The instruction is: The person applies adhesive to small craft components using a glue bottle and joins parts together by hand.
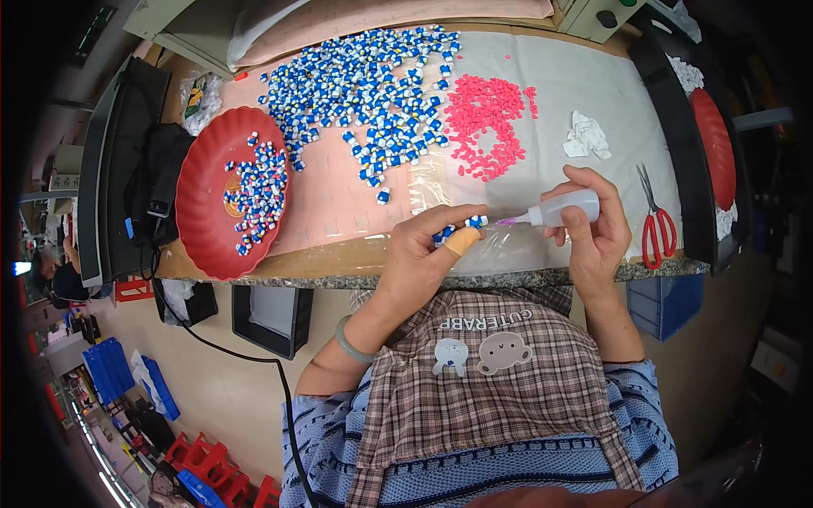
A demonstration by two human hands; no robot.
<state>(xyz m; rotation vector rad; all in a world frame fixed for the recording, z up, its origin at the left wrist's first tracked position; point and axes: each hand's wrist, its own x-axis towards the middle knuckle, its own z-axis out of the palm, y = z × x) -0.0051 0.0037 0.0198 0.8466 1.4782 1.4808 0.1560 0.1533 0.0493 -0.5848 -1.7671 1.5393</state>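
Note:
My left hand (432, 240) pinches a small blue-and-white figure piece (476, 222) between finger and thumb, a tan cover on the thumb. Another blue piece (443, 234) shows against the same hand. In my right hand (597, 222) is a white squeeze bottle (569, 207), held sideways, its thin pinkish nozzle aimed left at the piece. Whether the tip touches the piece I cannot tell. Beyond my hands lie a spread of small pink pieces (487, 114) and, to their left, a wide heap of blue-and-white pieces (356, 85).
On the left stands a red scalloped dish (193, 203) holding more blue-and-white pieces. Red-handled scissors (656, 224) lie at the right, near a crumpled white tissue (586, 135). A black tray (703, 102) holds another red dish (713, 148). A black cable (220, 347) hangs past the table's front edge.

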